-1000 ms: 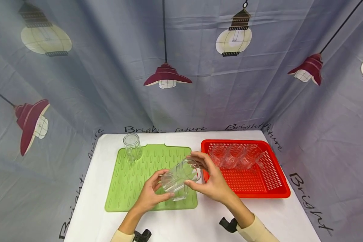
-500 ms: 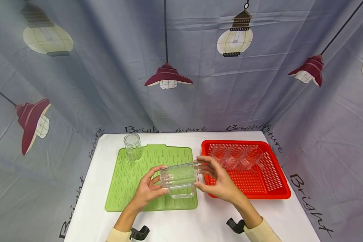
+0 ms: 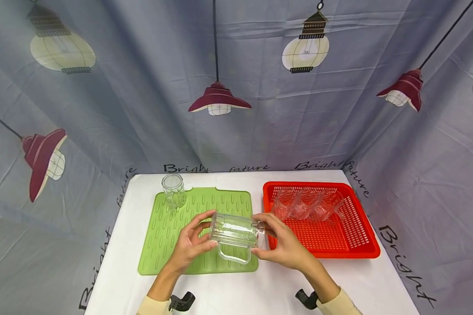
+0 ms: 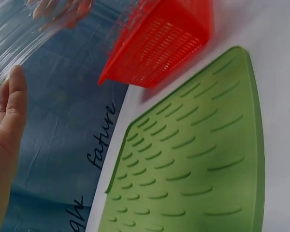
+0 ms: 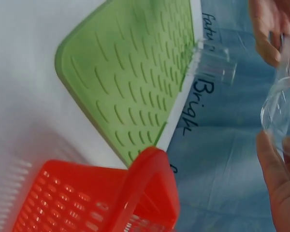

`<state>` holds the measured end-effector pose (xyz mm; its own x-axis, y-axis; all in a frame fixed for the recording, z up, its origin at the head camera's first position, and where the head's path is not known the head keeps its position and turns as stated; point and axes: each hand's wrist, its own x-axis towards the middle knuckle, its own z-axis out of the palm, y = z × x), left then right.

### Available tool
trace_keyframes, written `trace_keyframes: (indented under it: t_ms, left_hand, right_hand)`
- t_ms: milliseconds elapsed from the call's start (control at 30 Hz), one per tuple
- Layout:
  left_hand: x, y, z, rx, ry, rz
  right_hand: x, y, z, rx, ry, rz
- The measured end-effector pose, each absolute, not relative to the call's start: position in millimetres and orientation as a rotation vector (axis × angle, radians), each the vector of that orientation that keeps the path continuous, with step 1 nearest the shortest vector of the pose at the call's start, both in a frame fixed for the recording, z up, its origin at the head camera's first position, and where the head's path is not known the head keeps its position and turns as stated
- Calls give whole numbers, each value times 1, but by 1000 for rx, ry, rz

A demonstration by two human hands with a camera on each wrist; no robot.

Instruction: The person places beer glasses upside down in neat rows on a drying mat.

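Observation:
A clear glass mug [image 3: 236, 230] lies on its side in the air above the green drying mat [image 3: 157, 245], its handle toward the person. The left hand [image 3: 192, 240] grips its left end between thumb and fingers. At the other end, the right hand [image 3: 281, 243] holds it with thumb below and fingers above. The left wrist view catches part of the glass mug [image 4: 14, 38] over the left hand's fingers [image 4: 14, 99]. In the right wrist view the mug's round end [image 5: 275, 113] meets the right hand's fingertips.
Another glass mug [image 3: 174, 192] stands at the mat's back left corner. To the right, a red perforated basket [image 3: 323, 245] holds several clear glass mugs [image 3: 299, 204] lying in a row. A printed curtain [image 3: 236, 140] hangs behind the white table [image 3: 114, 271].
The mug has turned from a slant to nearly level, with its handle now toward the person. Both hands have turned with it, the right hand shifting slightly right and down.

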<state>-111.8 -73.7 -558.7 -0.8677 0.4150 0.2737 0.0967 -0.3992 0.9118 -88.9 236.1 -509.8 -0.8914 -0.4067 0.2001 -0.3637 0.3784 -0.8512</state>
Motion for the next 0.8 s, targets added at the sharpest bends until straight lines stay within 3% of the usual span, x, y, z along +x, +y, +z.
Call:
trace_keyframes:
  t_ms: [800]
  left_hand:
    - [-113,-61,-555,630,1532,2497]
  right_hand:
    - [-83,218,-526,-727,2598,-1631]
